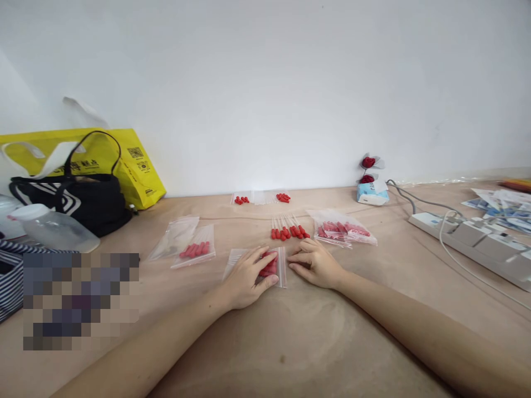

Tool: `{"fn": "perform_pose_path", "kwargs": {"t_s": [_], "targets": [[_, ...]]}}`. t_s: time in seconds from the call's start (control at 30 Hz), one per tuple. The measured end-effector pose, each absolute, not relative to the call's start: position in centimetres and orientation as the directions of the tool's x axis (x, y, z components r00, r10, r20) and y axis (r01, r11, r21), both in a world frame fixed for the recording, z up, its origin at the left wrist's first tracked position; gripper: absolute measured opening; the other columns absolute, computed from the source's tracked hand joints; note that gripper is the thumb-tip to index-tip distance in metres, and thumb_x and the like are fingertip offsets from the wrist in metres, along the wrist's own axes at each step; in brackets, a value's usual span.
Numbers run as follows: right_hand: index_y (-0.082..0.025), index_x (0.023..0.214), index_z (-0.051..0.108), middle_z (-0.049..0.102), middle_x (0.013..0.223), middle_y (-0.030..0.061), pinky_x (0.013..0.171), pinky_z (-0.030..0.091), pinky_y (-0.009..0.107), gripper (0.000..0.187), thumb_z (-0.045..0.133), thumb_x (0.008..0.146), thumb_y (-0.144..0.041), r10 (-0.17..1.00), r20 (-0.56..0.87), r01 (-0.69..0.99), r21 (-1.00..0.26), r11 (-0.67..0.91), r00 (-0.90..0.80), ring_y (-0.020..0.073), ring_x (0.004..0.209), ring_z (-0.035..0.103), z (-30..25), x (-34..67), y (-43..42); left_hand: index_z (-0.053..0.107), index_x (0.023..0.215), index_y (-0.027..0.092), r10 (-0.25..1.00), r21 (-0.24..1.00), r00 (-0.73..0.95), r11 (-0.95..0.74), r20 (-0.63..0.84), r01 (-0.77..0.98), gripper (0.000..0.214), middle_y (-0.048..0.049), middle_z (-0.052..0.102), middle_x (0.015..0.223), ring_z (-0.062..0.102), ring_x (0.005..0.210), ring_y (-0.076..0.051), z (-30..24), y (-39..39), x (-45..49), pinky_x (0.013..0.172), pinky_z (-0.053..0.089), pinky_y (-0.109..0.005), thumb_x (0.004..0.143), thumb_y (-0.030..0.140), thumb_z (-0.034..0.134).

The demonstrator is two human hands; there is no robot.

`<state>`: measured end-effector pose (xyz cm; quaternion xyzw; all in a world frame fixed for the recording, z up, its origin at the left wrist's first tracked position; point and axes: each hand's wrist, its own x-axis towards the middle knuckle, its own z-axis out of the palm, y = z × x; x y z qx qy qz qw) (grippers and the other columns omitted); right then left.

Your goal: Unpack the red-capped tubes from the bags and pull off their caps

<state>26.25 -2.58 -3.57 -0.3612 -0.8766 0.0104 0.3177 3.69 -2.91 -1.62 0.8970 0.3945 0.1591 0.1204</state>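
Note:
My left hand lies flat on a small clear zip bag filled with red-tipped sticks, its fingers spread over the bag. My right hand rests at the bag's right edge, fingers curled and pressed against its seal. Loose red-tipped sticks lie in a row just beyond the hands. A filled bag sits to the left, beside an empty-looking clear bag. More filled bags are stacked to the right.
The brown table runs to a white wall. A black handbag, yellow bag and plastic bottle stand at left. A power strip with cables lies at right, a tissue pack behind it.

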Motion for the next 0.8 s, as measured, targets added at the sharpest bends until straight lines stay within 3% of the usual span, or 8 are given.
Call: {"fn": "perform_pose_path", "kwargs": {"t_s": [0.27,0.63,0.8], "targets": [[-0.025,0.095,0.065,0.060,0.083,0.0039,0.070,0.039,0.031,0.020,0.051,0.080,-0.023,0.572,0.596,0.562,-0.230,0.794,-0.564,0.0152,0.076,0.048,-3.7,26.2,-2.5,0.040,0.127,0.022,0.754,0.322,0.632,-0.653,0.181,0.686,0.051,-0.0090,0.037,0.134,0.032,0.123,-0.025,-1.6,-2.9,3.8,0.102,0.028,-0.042,0.081,0.046,0.041],[-0.023,0.090,0.064,0.060,0.076,0.0026,0.066,0.037,0.029,0.017,0.052,0.078,-0.019,0.460,0.694,0.547,-0.113,0.830,-0.554,0.0141,0.071,0.046,-3.7,25.3,-2.5,0.044,0.123,0.021,0.791,0.303,0.570,-0.612,0.221,0.731,0.048,-0.0095,0.043,0.128,0.038,0.117,-0.025,-1.2,-3.9,4.5,0.097,0.034,-0.043,0.081,0.044,0.043],[-0.022,0.083,0.065,0.060,0.074,0.0024,0.064,0.036,0.028,0.013,0.054,0.077,-0.019,0.438,0.716,0.559,-0.081,0.825,-0.544,0.0143,0.071,0.046,-3.8,25.0,-2.2,0.052,0.113,0.020,0.817,0.289,0.531,-0.576,0.225,0.765,0.036,-0.0082,0.050,0.119,0.045,0.110,-0.025,-0.8,-3.8,5.1,0.092,0.038,-0.044,0.085,0.038,0.037]]}}
